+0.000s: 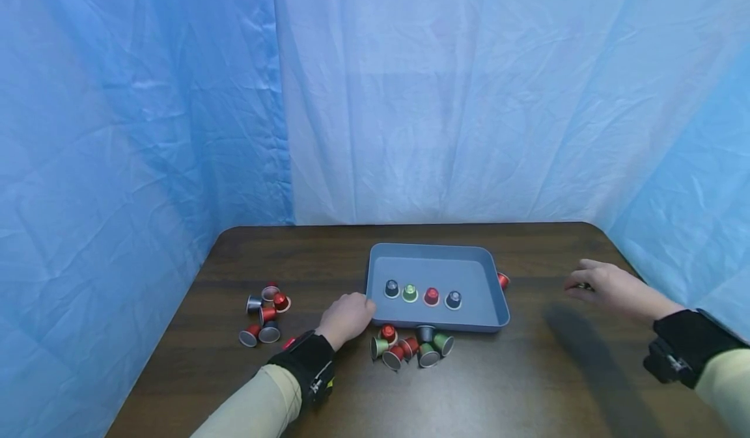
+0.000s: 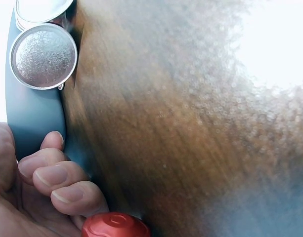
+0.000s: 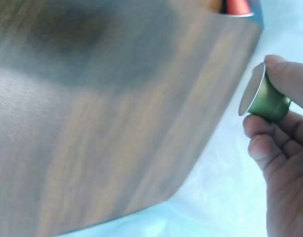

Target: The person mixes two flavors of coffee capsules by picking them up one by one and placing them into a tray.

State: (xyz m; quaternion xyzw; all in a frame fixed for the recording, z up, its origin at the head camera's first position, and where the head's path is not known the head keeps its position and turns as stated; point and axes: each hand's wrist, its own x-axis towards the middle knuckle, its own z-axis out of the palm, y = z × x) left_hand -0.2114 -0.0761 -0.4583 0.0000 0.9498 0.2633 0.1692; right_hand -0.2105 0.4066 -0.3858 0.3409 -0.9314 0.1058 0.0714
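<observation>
Dark brown wood-grain surface [image 1: 527, 386] w/ rounded back corners, seen from above & in front. Pale blue plastic sheeting [image 1: 445, 99] hangs behind it & on both sides, creased, w/ a seam left of centre. Left sheet [image 1: 117, 164] is a deeper blue, in shade. Soft even light, faint glare on the surface near the front edge
</observation>
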